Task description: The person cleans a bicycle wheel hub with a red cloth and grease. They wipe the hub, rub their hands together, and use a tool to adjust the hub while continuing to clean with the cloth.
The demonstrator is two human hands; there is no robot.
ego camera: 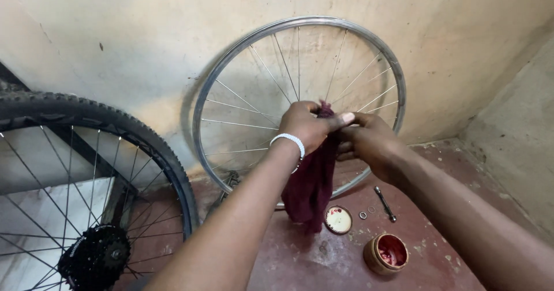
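Your left hand [309, 126] and right hand [366, 138] pinch a maroon rag [311, 181] together at the bare rim's [231, 60] hub; open grease tin [385, 253] at five o'clock.

head view | worn high, faces forward-down toward wall corner | close, about arm's reach | likely slightly tilted

The bare wheel rim [231, 54] is shiny smooth metal with thin wire spokes. In front of it hangs a soft, matt maroon cloth [309, 187]. Left of the rim, a knobbly black rubber tyre [115, 115]. Below it, rough, chipped red-painted floor [323, 262].
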